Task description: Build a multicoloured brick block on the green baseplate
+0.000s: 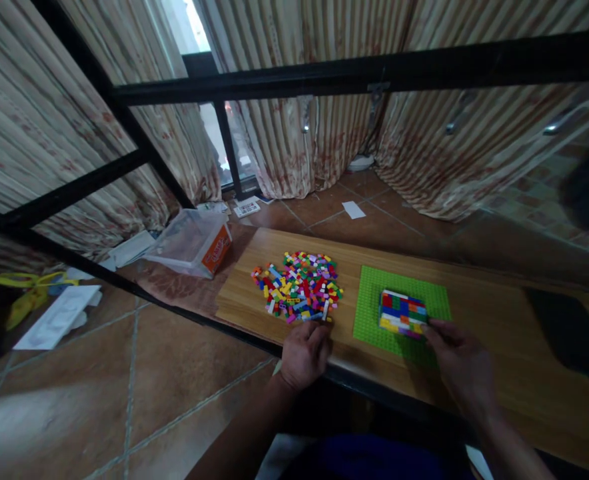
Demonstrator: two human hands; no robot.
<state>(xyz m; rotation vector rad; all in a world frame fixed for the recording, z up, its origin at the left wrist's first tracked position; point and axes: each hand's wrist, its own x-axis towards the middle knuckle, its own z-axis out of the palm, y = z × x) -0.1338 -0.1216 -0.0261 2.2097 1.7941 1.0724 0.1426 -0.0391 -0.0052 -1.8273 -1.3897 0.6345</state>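
Observation:
A small block of multicoloured toy bricks (402, 312), built in rows of blue, red, white and yellow, sits on a green studded baseplate (371, 323). At the block's front right corner is my right hand (462, 357), with its thumb and forefinger closed on that corner. To the left lies a heap of loose toy bricks (302, 283) in many colours. My left hand (304, 353) rests at the table's near edge just in front of the heap. Its fingers are curled in, and whatever they may hold is hidden.
Both the heap and baseplate lie on a wooden table (479, 320). A dark flat object (569, 330) lies at its right end. Beyond the left end stands a clear plastic box (187, 240) with an orange label. Black metal bars (294, 83) and striped curtains stand behind.

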